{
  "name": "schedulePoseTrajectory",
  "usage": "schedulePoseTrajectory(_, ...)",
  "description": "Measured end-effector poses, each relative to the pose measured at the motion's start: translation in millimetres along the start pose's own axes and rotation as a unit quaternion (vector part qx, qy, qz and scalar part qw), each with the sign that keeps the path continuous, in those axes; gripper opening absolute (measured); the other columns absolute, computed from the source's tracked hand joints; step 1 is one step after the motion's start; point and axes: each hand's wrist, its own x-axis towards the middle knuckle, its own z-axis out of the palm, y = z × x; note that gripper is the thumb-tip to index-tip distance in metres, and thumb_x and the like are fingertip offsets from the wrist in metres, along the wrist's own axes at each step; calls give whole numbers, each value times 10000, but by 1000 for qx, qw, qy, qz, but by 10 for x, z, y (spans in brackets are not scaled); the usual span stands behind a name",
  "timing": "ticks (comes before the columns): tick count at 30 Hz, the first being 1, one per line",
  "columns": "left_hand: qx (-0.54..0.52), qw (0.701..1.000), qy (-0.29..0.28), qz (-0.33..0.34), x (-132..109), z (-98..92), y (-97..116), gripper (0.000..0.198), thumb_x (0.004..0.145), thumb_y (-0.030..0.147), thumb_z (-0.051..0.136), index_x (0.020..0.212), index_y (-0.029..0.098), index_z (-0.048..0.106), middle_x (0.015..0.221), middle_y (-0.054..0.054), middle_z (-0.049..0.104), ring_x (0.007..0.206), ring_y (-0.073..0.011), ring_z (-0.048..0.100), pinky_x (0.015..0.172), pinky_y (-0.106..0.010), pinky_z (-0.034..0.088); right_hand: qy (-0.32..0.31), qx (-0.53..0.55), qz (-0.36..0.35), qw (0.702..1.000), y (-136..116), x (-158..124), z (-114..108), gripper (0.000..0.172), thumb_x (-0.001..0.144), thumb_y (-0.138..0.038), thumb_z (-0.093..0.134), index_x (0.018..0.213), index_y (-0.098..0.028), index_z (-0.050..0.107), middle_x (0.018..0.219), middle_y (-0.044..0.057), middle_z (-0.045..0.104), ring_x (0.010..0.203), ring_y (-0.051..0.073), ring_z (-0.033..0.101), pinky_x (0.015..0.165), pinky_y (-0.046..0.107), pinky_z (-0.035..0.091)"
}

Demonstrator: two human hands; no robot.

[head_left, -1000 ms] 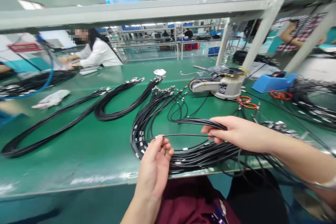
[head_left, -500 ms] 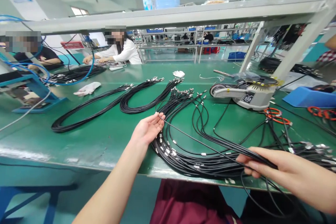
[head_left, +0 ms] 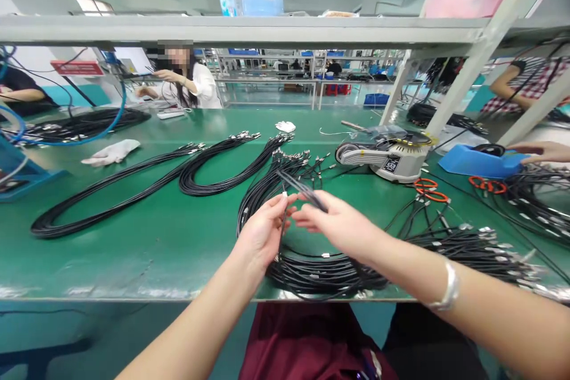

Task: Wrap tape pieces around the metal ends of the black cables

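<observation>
My left hand (head_left: 266,227) pinches a black cable that carries a small white tag at the fingertips. Just right of it, my right hand (head_left: 327,214) is closed round several black cables (head_left: 296,183), blurred by motion, their ends pointing up and left. Both hands are over a large coil of black cables (head_left: 320,276) near the table's front edge; its silver-coloured ends lie behind the hands. Two curved cable bundles lie to the left, one longer (head_left: 102,214) and one shorter (head_left: 209,185).
A grey tape dispenser (head_left: 394,160) stands right of centre, beside orange rings (head_left: 431,191) and a blue bin (head_left: 476,163). More cables (head_left: 481,255) lie at the right. A white glove (head_left: 111,152) is at the left. People sit across and at the right, beyond the shelf frame (head_left: 249,31).
My right hand has moved left and up with its cables, close to my left hand. The view has shifted to the right, and another person's hand now shows by the blue bin.
</observation>
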Motion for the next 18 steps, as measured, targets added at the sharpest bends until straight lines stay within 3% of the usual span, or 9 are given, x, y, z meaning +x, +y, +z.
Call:
schedulePoseTrajectory(3, -20, 1000, -19, 0, 72, 91, -62, 82, 793, 100, 584, 846, 118, 645, 701, -28, 665, 529, -96, 592, 441, -179, 440, -23, 17, 32, 999, 143, 42, 144, 164, 854, -241, 517, 990, -161, 564, 939, 67, 682, 876, 184, 663, 831, 342, 519)
schedulePoseTrajectory(5, -27, 999, -22, -7, 102, 117, -56, 91, 793, 91, 571, 844, 116, 642, 696, -33, 658, 536, -104, 593, 443, -186, 442, -45, 41, 48, 997, 173, 47, 134, 100, 851, -243, 518, 867, -164, 577, 790, 25, 664, 747, 151, 658, 794, 325, 523)
schedulePoseTrajectory(8, -36, 999, -22, -29, 143, 123, 9, 112, 800, 64, 526, 770, 93, 630, 676, -53, 644, 559, -116, 604, 505, -214, 491, -78, 63, 90, 991, 137, 26, 80, 194, 861, -207, 482, 688, -152, 552, 591, -14, 575, 570, 109, 610, 675, 277, 540)
schedulePoseTrajectory(12, -37, 999, -17, -36, 306, 111, 104, 180, 795, 6, 472, 698, 89, 599, 658, -60, 631, 610, -112, 619, 613, -220, 531, -80, 76, 120, 987, 58, -22, 9, 141, 851, -154, 471, 743, -136, 560, 643, 6, 593, 555, 106, 610, 553, 242, 542)
schedulePoseTrajectory(15, -10, 999, -17, -40, 509, 80, 151, 169, 785, -10, 480, 712, 91, 595, 653, -66, 634, 608, -119, 618, 600, -224, 529, -123, 84, 138, 979, -8, -60, -102, 114, 854, -190, 493, 883, -123, 579, 507, -57, 492, 355, 35, 389, 353, 137, 363)
schedulePoseTrajectory(18, 37, 999, -6, -18, 674, -34, 225, 119, 802, 35, 520, 727, 96, 590, 639, -66, 635, 583, -119, 606, 601, -231, 519, -154, 73, 142, 975, -106, -117, -266, 191, 834, -225, 538, 967, -104, 603, 429, -107, 365, 334, 15, 198, 315, 119, 179)
